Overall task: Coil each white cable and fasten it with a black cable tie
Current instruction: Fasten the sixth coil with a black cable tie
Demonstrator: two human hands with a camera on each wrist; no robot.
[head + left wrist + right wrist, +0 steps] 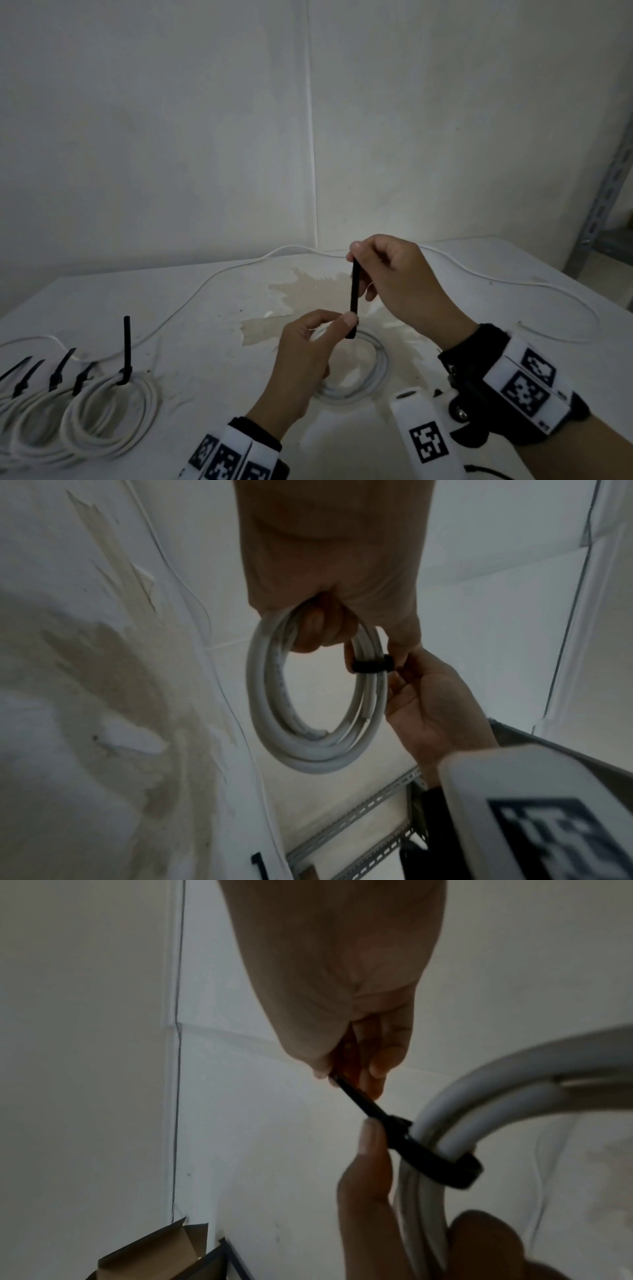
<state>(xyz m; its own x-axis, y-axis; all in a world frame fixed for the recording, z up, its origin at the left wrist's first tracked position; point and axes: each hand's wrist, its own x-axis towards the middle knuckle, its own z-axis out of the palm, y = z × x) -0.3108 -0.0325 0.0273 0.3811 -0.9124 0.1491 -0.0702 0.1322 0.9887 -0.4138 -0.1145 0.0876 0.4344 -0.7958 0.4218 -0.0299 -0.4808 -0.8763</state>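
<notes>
Left hand (301,363) has its fingers curled round the coil (308,696), held up over the table (205,308), thumb pressed at the tie (354,298) head. Right hand (397,284) pinches the tie's tail between thumb and fingertips, strap looped round the coil. Finished coils (109,411) lie at far left. Loose cable (205,284) trails across the table.

Left hand (329,569) gripping a round coil of white cable (308,710) (several loops). Black plastic cable tie (371,665) wrapped around it, right hand (431,702) touching.
</notes>
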